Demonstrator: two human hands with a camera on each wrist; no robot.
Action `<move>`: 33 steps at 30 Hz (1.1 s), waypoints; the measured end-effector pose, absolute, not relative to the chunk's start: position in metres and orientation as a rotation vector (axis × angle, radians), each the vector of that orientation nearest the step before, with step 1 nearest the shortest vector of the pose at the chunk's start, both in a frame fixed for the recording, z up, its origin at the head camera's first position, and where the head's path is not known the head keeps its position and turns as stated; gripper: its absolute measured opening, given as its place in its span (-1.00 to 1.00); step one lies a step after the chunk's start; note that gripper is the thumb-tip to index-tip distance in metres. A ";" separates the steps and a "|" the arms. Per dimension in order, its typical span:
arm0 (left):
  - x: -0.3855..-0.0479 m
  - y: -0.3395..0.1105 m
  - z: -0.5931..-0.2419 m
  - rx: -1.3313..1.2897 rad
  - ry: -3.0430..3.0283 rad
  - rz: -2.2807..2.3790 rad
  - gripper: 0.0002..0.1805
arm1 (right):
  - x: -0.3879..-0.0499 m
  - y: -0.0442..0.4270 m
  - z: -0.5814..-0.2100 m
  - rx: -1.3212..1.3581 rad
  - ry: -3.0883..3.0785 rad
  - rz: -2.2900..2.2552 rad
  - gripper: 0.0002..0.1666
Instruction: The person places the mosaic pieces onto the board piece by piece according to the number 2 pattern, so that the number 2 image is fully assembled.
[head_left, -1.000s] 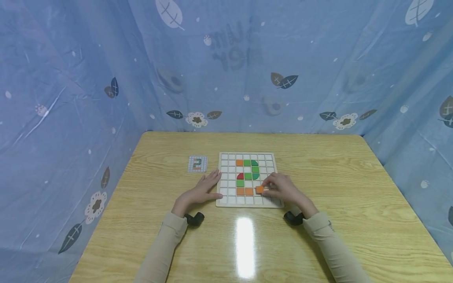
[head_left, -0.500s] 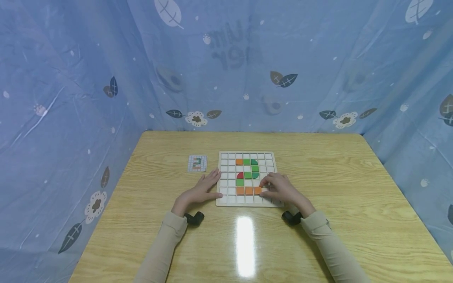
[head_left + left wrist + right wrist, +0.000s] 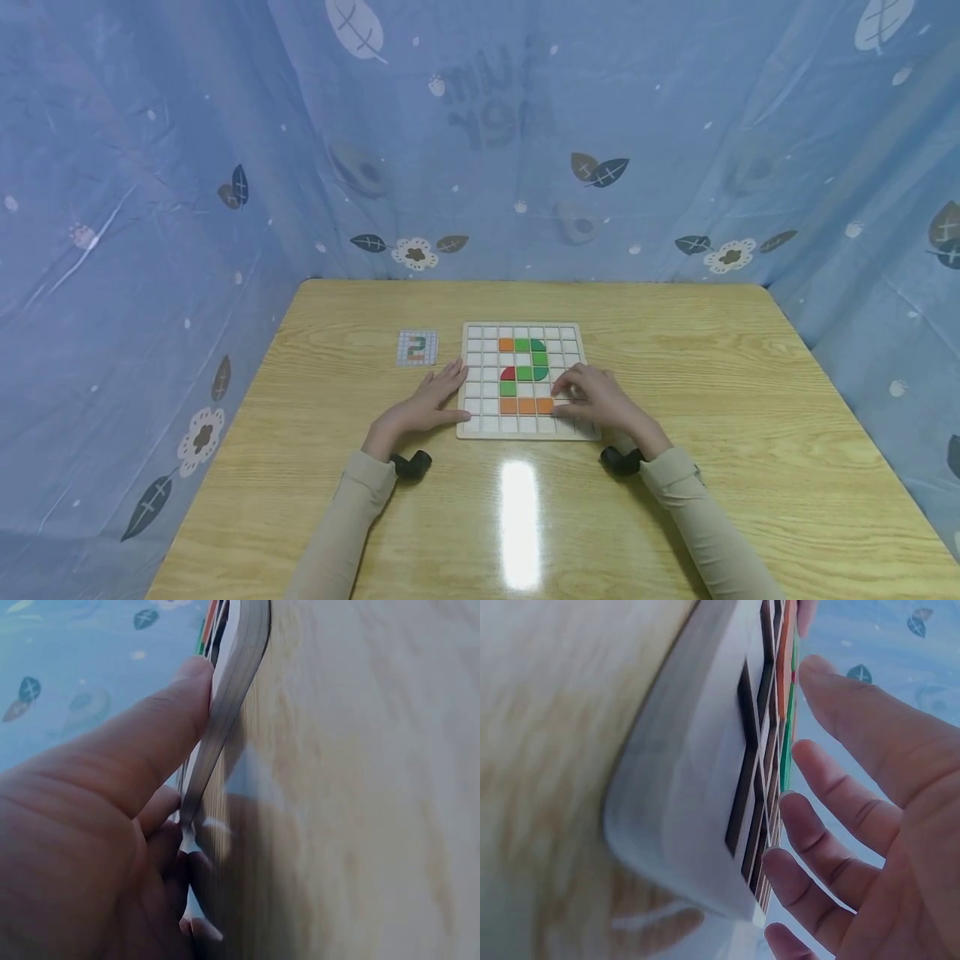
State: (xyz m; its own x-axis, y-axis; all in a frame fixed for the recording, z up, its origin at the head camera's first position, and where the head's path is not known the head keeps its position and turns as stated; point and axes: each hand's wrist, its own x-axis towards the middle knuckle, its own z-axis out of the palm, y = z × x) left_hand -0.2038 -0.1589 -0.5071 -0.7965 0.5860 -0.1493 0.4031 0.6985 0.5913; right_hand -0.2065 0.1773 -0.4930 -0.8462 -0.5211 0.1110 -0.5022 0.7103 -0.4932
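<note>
A square grid board [image 3: 480, 431] with white cells lies on the table. Orange, green and red tiles in it form a figure like a 2. My left hand [image 3: 422, 408] rests at the board's left side, thumb on its lower left edge and fingers straight along the rim. In the left wrist view the thumb [image 3: 142, 735] touches the board's edge [image 3: 236, 682]. Over the board's right part is my right hand [image 3: 600, 400], fingers loosely bent and holding nothing. Its fingertips are beside the rightmost orange tile [image 3: 545, 406], which sits in the bottom row of the figure.
A small card [image 3: 417, 348] with a printed grid pattern lies left of the board. The wooden table [image 3: 315, 358] spreads around it, with a blue patterned curtain [image 3: 480, 167] behind and at both sides. Dark devices [image 3: 411, 465] are strapped at the wrists.
The right hand has set the third orange tile down into its cell, left of where it was held, and let go of it. The left hand has stayed in place.
</note>
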 end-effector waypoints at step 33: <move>-0.223 -0.168 -0.496 0.846 2.784 0.747 -0.17 | -0.239 0.243 -0.480 -0.753 3.063 -0.908 -0.56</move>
